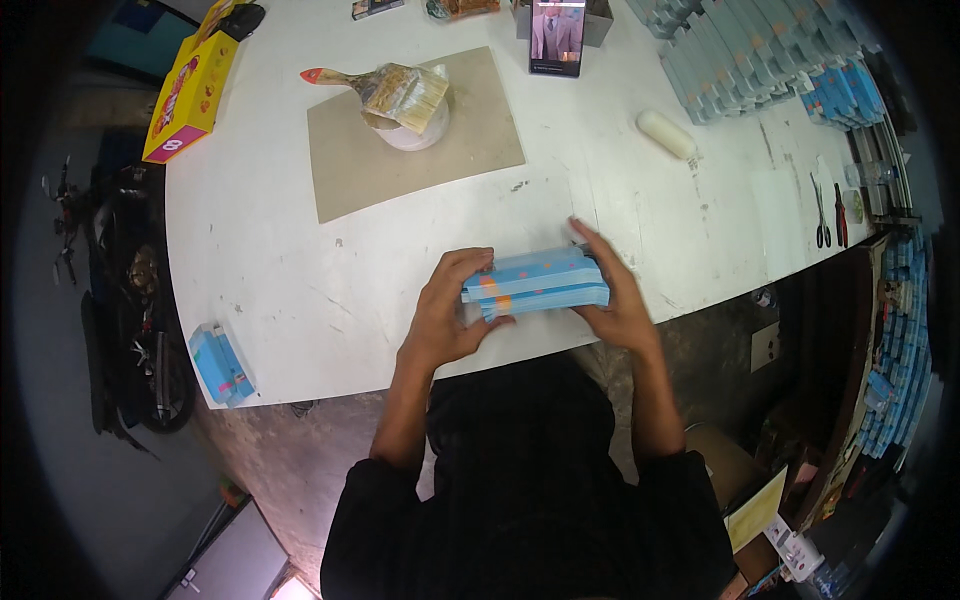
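Note:
Between my two hands is a stack of light-blue printed card pieces (535, 283) with orange and pink spots, just above the near part of the white table. My left hand (448, 305) grips its left end, thumb at the near side and fingers at the far side. At the right end, my right hand (615, 295) holds the stack with the thumb near and the fingers stretched along the far corner. Whether the stack touches the tabletop, I cannot tell. A smaller blue bundle of the same kind (222, 365) lies at the table's near left corner.
A wide brush (405, 95) rests across a white tub (420, 133) on a grey-brown board (350, 180). Farther off stand a phone (557, 40) and a yellow box (187, 95). At right are a whitish bottle (666, 135), scissors (820, 215) and stacked grey-blue pieces (745, 60).

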`<state>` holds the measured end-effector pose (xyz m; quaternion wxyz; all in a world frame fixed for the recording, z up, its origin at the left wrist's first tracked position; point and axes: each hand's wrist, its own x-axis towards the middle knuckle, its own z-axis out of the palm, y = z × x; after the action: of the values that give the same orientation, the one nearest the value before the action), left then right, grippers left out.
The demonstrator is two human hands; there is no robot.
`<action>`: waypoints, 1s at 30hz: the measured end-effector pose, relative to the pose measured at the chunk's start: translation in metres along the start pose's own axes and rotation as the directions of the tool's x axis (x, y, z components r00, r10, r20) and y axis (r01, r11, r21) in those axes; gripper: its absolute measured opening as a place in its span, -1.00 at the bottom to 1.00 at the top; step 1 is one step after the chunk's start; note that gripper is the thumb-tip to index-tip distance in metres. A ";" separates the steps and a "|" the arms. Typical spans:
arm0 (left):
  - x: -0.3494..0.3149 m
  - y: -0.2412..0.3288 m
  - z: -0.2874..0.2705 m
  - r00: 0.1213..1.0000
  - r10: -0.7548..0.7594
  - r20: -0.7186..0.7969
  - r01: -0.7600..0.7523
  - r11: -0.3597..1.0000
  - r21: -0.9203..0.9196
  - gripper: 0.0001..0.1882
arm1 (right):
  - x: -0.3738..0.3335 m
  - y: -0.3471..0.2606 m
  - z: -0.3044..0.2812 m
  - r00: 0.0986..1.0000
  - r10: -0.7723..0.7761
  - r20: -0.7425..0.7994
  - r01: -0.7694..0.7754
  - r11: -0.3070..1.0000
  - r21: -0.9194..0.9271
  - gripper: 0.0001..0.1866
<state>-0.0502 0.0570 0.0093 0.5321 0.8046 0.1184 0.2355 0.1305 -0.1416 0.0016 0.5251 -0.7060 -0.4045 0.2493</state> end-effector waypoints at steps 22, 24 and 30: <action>-0.041 -0.010 0.047 0.939 -0.046 -0.341 -0.002 0.990 -0.141 -0.22 | -0.006 0.010 0.050 0.972 -0.207 -0.108 0.174 0.951 -0.257 -0.32; -0.048 -0.019 0.041 0.941 0.020 -0.337 -0.032 0.999 -0.030 -0.22 | -0.009 0.012 0.046 0.966 -0.236 -0.109 0.199 0.941 -0.273 -0.34; -0.063 -0.025 0.056 0.933 -0.013 -0.359 -0.029 0.994 -0.110 -0.29 | -0.016 0.019 0.051 0.950 -0.287 -0.126 0.227 0.907 -0.354 -0.34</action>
<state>-0.0740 -0.0055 -0.0478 0.5452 0.7171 0.1969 0.3871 0.0879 -0.1297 -0.0337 0.4589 -0.7445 -0.4831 0.0424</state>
